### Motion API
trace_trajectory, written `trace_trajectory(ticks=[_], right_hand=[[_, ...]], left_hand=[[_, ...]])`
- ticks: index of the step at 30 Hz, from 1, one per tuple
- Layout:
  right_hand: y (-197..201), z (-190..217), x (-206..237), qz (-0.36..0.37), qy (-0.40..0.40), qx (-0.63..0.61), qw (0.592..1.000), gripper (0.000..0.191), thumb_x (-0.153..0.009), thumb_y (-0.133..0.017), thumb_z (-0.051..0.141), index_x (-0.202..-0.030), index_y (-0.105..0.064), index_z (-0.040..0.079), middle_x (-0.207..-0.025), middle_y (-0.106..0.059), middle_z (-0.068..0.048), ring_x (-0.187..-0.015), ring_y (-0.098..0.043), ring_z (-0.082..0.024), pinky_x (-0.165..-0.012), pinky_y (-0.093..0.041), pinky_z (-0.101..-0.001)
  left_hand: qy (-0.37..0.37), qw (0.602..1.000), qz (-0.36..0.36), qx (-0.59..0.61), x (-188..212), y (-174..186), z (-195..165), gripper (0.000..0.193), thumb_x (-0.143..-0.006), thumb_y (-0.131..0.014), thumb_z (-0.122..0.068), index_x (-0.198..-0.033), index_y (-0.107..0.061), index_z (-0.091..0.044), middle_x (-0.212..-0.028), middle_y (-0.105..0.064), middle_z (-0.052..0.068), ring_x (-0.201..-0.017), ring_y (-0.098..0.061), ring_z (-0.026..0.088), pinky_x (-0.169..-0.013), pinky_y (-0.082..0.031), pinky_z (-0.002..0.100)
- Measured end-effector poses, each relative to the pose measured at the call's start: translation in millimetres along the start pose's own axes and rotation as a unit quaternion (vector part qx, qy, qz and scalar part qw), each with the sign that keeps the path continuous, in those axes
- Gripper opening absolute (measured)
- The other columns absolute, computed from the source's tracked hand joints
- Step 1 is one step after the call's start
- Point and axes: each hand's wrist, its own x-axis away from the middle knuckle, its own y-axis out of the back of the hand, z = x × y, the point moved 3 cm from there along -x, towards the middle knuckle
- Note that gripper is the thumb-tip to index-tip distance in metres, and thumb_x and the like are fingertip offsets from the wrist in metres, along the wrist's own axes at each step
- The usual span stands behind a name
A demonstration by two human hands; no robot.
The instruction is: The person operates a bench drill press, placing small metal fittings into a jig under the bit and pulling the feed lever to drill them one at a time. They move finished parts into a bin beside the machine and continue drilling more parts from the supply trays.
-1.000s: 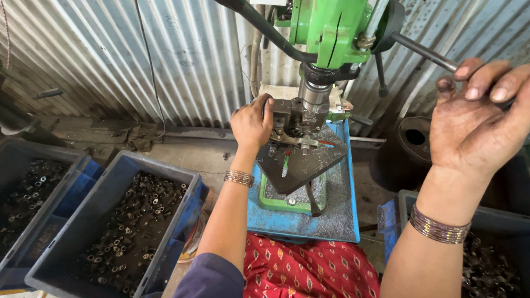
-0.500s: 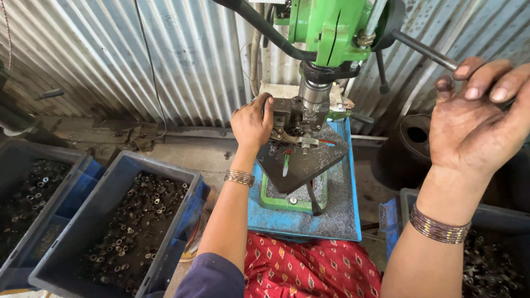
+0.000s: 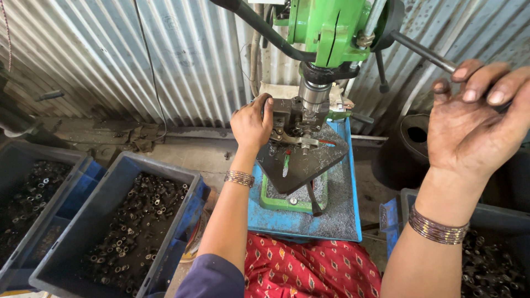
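Right hand (image 3: 475, 127) clamped on feed lever (image 3: 422, 51); left hand (image 3: 251, 124) gripping fixture (image 3: 287, 118) at drill table edge (image 3: 337, 160).

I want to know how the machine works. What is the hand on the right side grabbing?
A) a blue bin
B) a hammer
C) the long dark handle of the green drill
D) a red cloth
C: the right hand curls its fingers around the dark handle that sticks out from the green drill, while the left hand rests at the clamp under it.
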Motion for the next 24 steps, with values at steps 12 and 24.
trace_trajectory(ticks=[12,24], right_hand=[[1.4,-0.2,2.4,-0.004,0.002,0.000,1.000,0.050,-0.123,-0.046,0.036,-0.081,-0.041,0.009,-0.079,-0.045,-0.004,-0.096,-0.052,-0.018,-0.079,-0.047,-0.0368],[0.5,-0.5,5.8,-0.009,0.007,-0.006,1.000,0.050,-0.123,-0.046,0.036,-0.081,-0.041,0.010,-0.080,-0.046,-0.004,-0.098,-0.053,-0.018,-0.080,-0.048,-0.0369]], left_hand=[[0.010,1.000,0.014,0.005,-1.4,3.4,-2.7,0.033,-0.104,-0.052,-0.040,-0.110,-0.076,-0.017,-0.095,-0.077,0.011,-0.085,-0.072,0.033,-0.078,-0.052,0.047],[0.012,1.000,0.004,0.006,-1.6,0.8,-0.1,0.033,-0.103,-0.053,-0.040,-0.108,-0.076,-0.017,-0.093,-0.076,0.011,-0.084,-0.072,0.034,-0.074,-0.054,0.046]])
